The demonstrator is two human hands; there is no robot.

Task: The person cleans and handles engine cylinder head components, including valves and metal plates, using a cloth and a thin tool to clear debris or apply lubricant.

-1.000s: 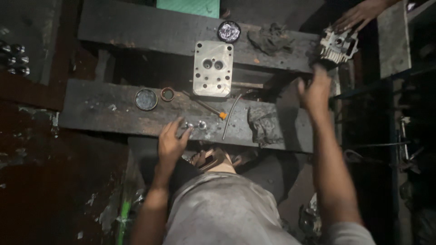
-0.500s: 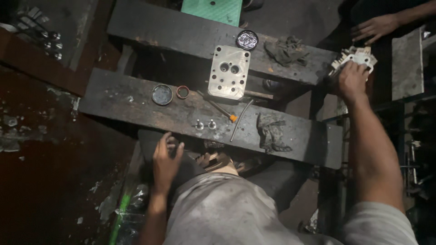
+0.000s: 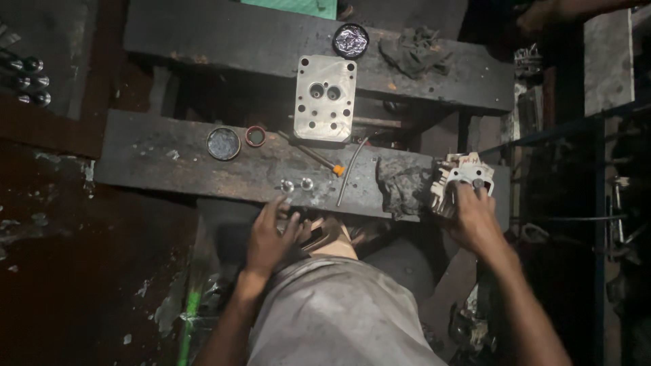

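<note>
Dim workshop surroundings are closing in on two dark, grimy wooden planks (image 3: 169, 169) that are serving as a bench, with a gap running between them. Compared with the earlier views, the right hand (image 3: 478, 224) is no longer reaching up toward the far corner, where another person's hand had been at the part; it is now gripping the pale finned metal cylinder housing (image 3: 461, 179) with fingers curled over its top, setting it down at the right end of the near plank, just beside a crumpled dark rag (image 3: 403, 186). So the housing is now within the person's own working reach. The left hand (image 3: 271, 237) is hanging open and empty, fingers spread, just off the near edge of the plank below two small shiny metal fittings (image 3: 297, 184), which it was touching a second ago.

A flat rectangular light-grey metal plate with holes (image 3: 325, 98) is bridging the gap between the planks. Near it are lying a thin screwdriver with an orange tip (image 3: 312, 154), a bent metal rod (image 3: 349, 169), a round grey disc (image 3: 224, 144) and a small red-rimmed ring (image 3: 255, 136).

The housing is sitting close to the plank's right end, so little room is remaining on that side; open wood is lying to the left of the fittings.
</note>
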